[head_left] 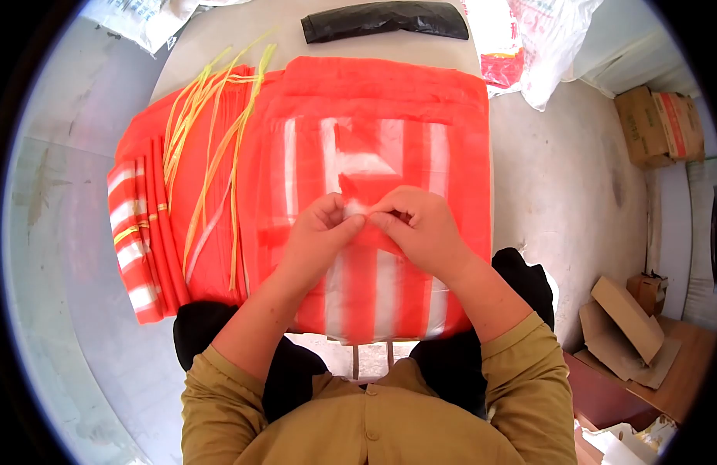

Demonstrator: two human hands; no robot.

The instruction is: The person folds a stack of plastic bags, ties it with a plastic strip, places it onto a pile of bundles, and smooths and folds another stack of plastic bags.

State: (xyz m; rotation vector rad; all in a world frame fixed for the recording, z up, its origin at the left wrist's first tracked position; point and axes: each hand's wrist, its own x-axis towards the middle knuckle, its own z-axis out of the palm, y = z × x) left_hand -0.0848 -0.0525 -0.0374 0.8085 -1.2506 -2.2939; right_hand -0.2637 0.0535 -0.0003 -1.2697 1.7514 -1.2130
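Red-and-white striped plastic [362, 291] lies spread across the stack directly beneath a person's two bare hands, a small gathered bit of it pinched between thumbs and forefingers. The left hand [325, 225] and right hand [424, 225] nearly meet over the middle of the striped panel, fingertips pressed together on the thin film; the exact edge they grip is too small to make out. The person's mustard-colored shirt [370, 430] appears below the fingers, its sleeves ending at the forearms.

To the left of the fingers, loose yellow strips [257, 77] trail over layered red plastic [145, 128]. Farther left, slim red rolls [166, 240] lie beside a folded striped bundle [130, 256], with yellow ties around them.

Beyond the fingers, past the upper edge of the red layers, a black plastic roll [385, 22] rests crosswise on the pale table [234, 27]. White plastic bags [556, 39] sit beyond the fingers to the right. Well apart on the right are an open cardboard box [622, 341] and, farther off, taped cardboard boxes [643, 128] against the wall.
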